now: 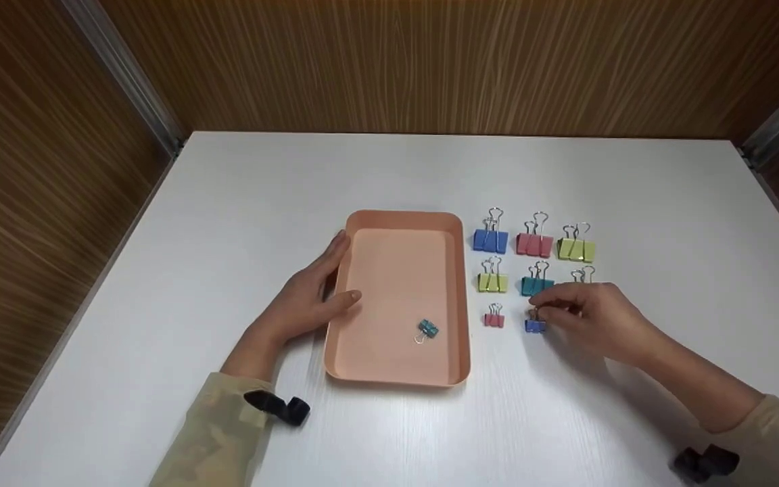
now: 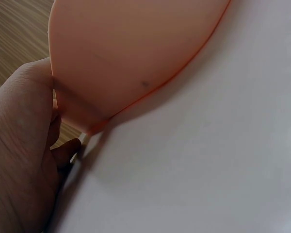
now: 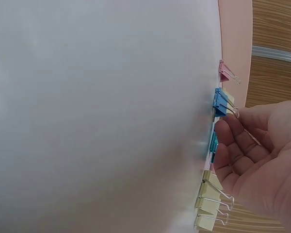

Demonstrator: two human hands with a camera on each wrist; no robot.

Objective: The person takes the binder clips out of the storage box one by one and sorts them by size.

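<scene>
Wood-grain walls close in the white table (image 1: 227, 223) on three sides in our head view, and the work looks barely begun: one teal clip (image 1: 427, 329) lies in the tray (image 1: 396, 218), while eight more sit in rows just right of it. Our left hand (image 1: 308, 297) rests against the tray's left rim, fingers relaxed, holding nothing. Our right hand (image 1: 592, 316) has its fingertips at the small blue clip (image 1: 535, 326) in the front row, beside a small pink clip (image 1: 494, 318); we cannot tell if it is pinched yet. Bare table lies wide on all sides, and the path to the tray is short. From the left wrist, the tray wall (image 2: 136, 53) fills the frame with our palm (image 2: 19, 160) against it. From the right wrist, fingers (image 3: 233, 145) curl loosely just beside the blue clip (image 3: 220, 103), not clearly closed on it, yellow clips (image 3: 208, 206) near
</scene>
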